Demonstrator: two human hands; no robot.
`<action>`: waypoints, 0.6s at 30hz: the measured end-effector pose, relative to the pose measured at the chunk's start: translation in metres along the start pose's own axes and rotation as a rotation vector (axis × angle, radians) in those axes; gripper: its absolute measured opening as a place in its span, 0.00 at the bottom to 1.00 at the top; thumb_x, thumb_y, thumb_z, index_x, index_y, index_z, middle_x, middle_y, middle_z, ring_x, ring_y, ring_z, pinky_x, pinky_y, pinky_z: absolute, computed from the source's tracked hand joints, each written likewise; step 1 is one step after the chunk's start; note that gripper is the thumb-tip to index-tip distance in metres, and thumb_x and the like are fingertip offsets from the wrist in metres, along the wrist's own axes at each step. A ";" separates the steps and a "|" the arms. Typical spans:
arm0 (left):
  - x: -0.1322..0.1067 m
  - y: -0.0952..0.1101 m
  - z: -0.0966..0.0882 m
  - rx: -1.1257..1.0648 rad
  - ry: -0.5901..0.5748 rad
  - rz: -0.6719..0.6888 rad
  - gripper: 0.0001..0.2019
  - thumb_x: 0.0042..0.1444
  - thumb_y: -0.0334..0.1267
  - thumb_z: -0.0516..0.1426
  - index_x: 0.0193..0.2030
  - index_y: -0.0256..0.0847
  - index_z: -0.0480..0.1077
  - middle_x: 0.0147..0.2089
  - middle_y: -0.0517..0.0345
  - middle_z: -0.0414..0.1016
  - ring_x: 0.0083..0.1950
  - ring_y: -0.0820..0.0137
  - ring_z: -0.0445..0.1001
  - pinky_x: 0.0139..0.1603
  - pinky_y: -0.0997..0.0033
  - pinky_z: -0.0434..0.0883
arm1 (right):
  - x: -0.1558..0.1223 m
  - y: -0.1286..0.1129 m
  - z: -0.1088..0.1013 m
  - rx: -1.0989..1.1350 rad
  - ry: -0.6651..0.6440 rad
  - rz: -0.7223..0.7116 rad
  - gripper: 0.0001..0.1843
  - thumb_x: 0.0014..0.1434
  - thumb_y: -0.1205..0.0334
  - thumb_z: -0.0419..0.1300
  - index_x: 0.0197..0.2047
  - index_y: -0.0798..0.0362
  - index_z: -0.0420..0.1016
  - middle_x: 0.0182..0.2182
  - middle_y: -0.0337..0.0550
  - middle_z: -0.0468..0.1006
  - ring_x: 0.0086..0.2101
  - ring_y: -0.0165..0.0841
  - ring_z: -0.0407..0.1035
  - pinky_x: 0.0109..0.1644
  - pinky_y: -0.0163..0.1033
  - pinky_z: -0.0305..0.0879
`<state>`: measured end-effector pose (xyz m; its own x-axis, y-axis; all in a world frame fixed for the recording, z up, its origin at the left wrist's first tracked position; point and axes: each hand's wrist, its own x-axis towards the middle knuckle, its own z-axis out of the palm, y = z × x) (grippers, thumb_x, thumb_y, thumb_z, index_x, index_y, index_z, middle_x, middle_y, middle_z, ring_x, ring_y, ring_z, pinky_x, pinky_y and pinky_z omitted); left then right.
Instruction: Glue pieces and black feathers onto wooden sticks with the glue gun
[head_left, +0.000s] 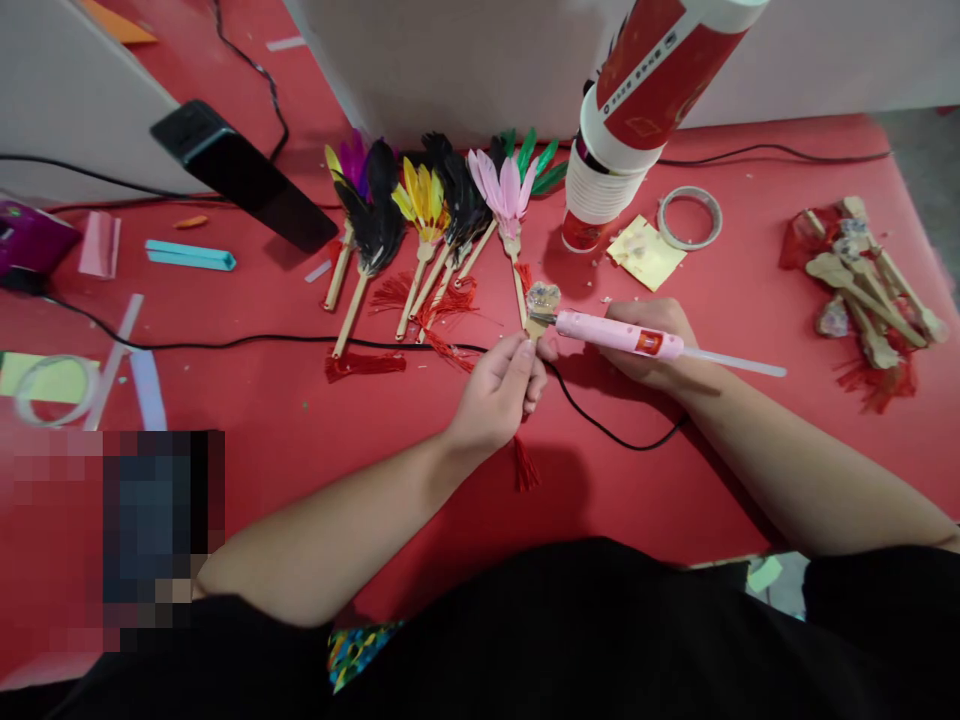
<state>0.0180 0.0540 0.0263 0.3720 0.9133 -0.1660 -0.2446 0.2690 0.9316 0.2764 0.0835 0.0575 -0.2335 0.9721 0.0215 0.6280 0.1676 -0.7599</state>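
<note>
Pinched in my left hand (495, 395) is a small wooden handle (534, 328) with a wider, rounded head. That head has a clear, glittery patch on it, and a red tassel (526, 468) hangs below my fingers. My right hand (654, 372) grips a pink hot glue gun (600, 331), its metal nozzle at the head of the wooden handle. A clear glue stick (739, 362) juts out of the gun's back end. Just beyond my hands lies a pink feather fan (510, 195) with a wooden handle.
More feather fans, black (379, 215) and yellow (421, 200), lie in a row. Stacked paper cups (600, 195) stand behind the gun, beside a tape roll (690, 218) and yellow paper (645, 252). Wooden handles (870, 290) are heaped right. A black cord (300, 340) crosses the table.
</note>
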 end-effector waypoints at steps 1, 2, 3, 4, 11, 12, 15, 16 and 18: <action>0.000 0.000 0.001 0.006 -0.002 0.011 0.30 0.81 0.75 0.66 0.48 0.47 0.75 0.26 0.71 0.64 0.24 0.75 0.58 0.24 0.75 0.63 | -0.001 -0.001 0.000 -0.010 -0.005 0.007 0.20 0.63 0.44 0.66 0.27 0.40 0.64 0.21 0.40 0.68 0.23 0.38 0.60 0.33 0.49 0.56; 0.000 0.000 0.001 0.013 -0.004 0.024 0.30 0.81 0.74 0.66 0.48 0.47 0.75 0.26 0.71 0.64 0.24 0.75 0.58 0.25 0.75 0.63 | -0.002 -0.002 0.000 -0.022 -0.008 0.013 0.19 0.62 0.44 0.65 0.27 0.40 0.65 0.21 0.41 0.69 0.24 0.39 0.61 0.33 0.49 0.57; -0.001 0.000 0.001 0.024 -0.006 0.040 0.30 0.82 0.74 0.65 0.47 0.47 0.74 0.26 0.71 0.64 0.24 0.74 0.58 0.25 0.74 0.62 | -0.002 -0.001 0.000 -0.036 -0.006 0.019 0.18 0.62 0.44 0.65 0.27 0.41 0.64 0.22 0.41 0.69 0.24 0.39 0.61 0.33 0.49 0.56; -0.001 -0.001 0.002 0.038 -0.006 0.055 0.29 0.82 0.73 0.65 0.47 0.47 0.75 0.26 0.71 0.64 0.24 0.74 0.58 0.24 0.74 0.62 | -0.002 0.001 0.001 -0.049 0.001 0.024 0.19 0.62 0.45 0.64 0.27 0.41 0.63 0.21 0.40 0.68 0.24 0.39 0.60 0.33 0.48 0.55; 0.001 -0.004 0.003 0.110 0.018 0.101 0.27 0.84 0.70 0.65 0.47 0.47 0.77 0.26 0.69 0.65 0.24 0.73 0.61 0.26 0.72 0.63 | 0.007 0.019 0.003 -0.197 -0.052 0.127 0.22 0.66 0.53 0.68 0.27 0.43 0.60 0.22 0.39 0.66 0.24 0.37 0.57 0.34 0.48 0.50; 0.002 -0.005 0.003 0.114 0.020 0.102 0.27 0.84 0.69 0.65 0.47 0.47 0.77 0.26 0.69 0.65 0.25 0.74 0.61 0.26 0.72 0.63 | 0.008 0.019 0.002 -0.203 -0.058 0.136 0.23 0.67 0.54 0.68 0.27 0.43 0.61 0.23 0.40 0.66 0.24 0.37 0.57 0.34 0.49 0.49; 0.007 -0.007 0.003 0.115 0.026 0.122 0.25 0.85 0.67 0.65 0.47 0.46 0.77 0.27 0.68 0.67 0.25 0.74 0.63 0.26 0.74 0.62 | 0.009 0.012 -0.007 -0.177 -0.045 0.159 0.20 0.71 0.53 0.72 0.30 0.44 0.70 0.27 0.41 0.75 0.28 0.38 0.65 0.36 0.48 0.55; 0.008 -0.007 0.003 0.111 0.025 0.126 0.25 0.86 0.66 0.65 0.48 0.46 0.77 0.28 0.68 0.67 0.25 0.74 0.64 0.26 0.74 0.62 | 0.009 0.008 -0.011 -0.134 -0.026 0.165 0.18 0.72 0.51 0.73 0.33 0.45 0.74 0.31 0.43 0.79 0.31 0.39 0.69 0.38 0.47 0.61; 0.010 -0.007 0.003 0.111 0.024 0.124 0.24 0.87 0.66 0.64 0.48 0.46 0.78 0.28 0.68 0.67 0.25 0.75 0.64 0.26 0.75 0.61 | 0.009 0.002 -0.017 -0.016 -0.005 0.179 0.18 0.71 0.46 0.78 0.38 0.45 0.79 0.35 0.44 0.83 0.37 0.42 0.76 0.42 0.47 0.70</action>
<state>0.0265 0.0604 0.0187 0.3233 0.9448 -0.0541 -0.1865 0.1196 0.9751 0.2879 0.0953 0.0671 -0.1207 0.9859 -0.1162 0.6714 -0.0052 -0.7410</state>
